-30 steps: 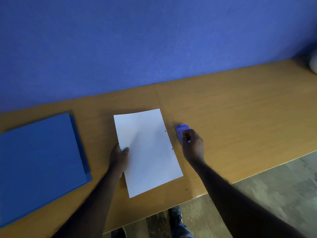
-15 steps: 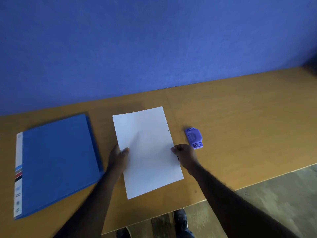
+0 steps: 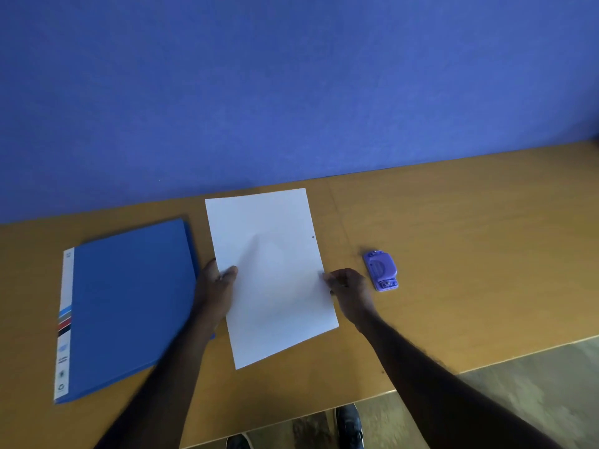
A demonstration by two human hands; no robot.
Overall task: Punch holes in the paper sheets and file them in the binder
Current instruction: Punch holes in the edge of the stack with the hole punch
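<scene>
A white paper sheet [image 3: 270, 273] lies on the wooden table [image 3: 453, 238], with a punched hole showing near its right edge. My left hand [image 3: 215, 286] pinches the sheet's left edge, thumb on top. My right hand [image 3: 348, 288] pinches the right edge. A closed blue binder [image 3: 126, 306] lies flat to the left, its white spine label facing left. A small purple hole punch [image 3: 381, 270] sits on the table just right of my right hand, untouched.
A blue wall [image 3: 291, 85] rises behind the table. The table's front edge runs diagonally at lower right, with grey floor [image 3: 534, 384] beyond. My shoes [image 3: 348, 422] show under the front edge.
My right hand let go of the hole punch and moved left to pinch the paper's right edge. The view shifted, bringing more of the binder into sight.
</scene>
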